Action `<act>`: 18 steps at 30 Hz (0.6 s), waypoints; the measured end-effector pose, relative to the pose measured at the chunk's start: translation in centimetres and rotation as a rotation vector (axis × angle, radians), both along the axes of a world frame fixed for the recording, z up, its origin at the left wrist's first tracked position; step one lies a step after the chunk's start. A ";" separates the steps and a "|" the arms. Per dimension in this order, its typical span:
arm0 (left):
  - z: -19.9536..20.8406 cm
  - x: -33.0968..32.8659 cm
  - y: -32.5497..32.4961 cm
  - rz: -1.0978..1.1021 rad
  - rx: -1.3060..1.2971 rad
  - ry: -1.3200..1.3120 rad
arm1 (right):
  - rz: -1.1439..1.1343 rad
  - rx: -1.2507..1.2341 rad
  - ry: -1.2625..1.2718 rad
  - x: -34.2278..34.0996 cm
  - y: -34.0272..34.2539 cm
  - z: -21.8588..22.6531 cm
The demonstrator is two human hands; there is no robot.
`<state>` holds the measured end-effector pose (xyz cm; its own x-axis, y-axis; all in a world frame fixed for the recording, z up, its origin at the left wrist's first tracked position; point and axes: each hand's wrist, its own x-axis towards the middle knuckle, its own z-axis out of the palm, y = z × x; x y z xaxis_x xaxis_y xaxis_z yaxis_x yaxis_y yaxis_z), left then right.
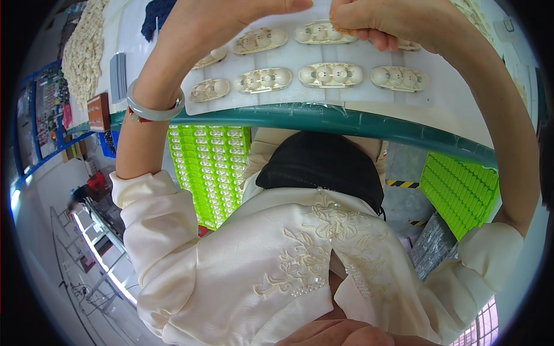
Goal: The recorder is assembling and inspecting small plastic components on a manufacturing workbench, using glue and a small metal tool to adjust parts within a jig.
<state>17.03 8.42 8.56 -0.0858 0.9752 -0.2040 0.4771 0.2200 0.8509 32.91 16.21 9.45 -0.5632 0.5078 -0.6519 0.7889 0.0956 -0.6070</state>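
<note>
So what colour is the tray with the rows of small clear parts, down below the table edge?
Bright green tray, seen best in the head view.

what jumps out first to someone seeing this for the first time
Two rows of clear oval lens pieces on a white sheet fill the upper middle, where the left hand and right hand pinch at the sheet's far edge. Bright green trays glow below the teal table edge, one on the left filled with small clear parts, another on the right. A pale bangle circles the left wrist.

Head view, probably steeply downward, close.
</note>
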 end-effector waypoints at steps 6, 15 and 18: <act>-0.4 0.3 -1.0 -0.186 -0.081 -0.038 | 0.025 0.021 -0.135 -0.9 0.0 0.6; -1.2 -0.1 -0.6 -0.345 0.249 -0.154 | -0.031 -0.051 -0.035 -0.5 0.2 -0.1; -0.9 0.3 -0.7 -0.160 -0.035 0.001 | -0.029 -0.048 -0.062 -0.6 0.3 -0.3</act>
